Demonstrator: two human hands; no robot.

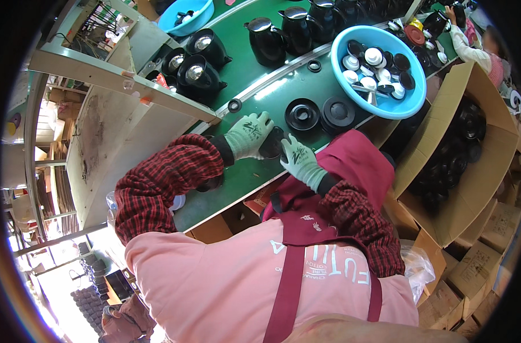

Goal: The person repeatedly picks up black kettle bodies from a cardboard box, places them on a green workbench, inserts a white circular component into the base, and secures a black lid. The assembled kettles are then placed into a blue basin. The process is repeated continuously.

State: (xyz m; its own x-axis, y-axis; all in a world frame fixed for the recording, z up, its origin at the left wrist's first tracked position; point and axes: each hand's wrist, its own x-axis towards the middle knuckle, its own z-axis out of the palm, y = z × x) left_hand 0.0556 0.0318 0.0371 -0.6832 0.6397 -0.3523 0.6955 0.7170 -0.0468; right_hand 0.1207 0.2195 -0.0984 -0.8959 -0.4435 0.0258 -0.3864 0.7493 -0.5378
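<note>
Both my hands wear pale green gloves with dark cuffs. My left hand [249, 136] is wrapped round the left side of a black rounded piece [272, 143], which looks like a jug lid, held just above the green bench. At its right edge, the fingers of my right hand [300, 161] pinch the same piece. Part of it is hidden behind my fingers. Beyond my right hand lie a round black lid [302, 115] and, beside it, another dark disc-shaped lid [338, 112]. A small black ring [234, 105] rests beyond my left hand.
A blue basin [336, 71] of black and white lid parts stands at the far right. Black jugs [266, 43] line the bench's far side; open jug bodies [198, 77] stand left. At right is a cardboard box [432, 146] of black parts. Another person [472, 51] works far right.
</note>
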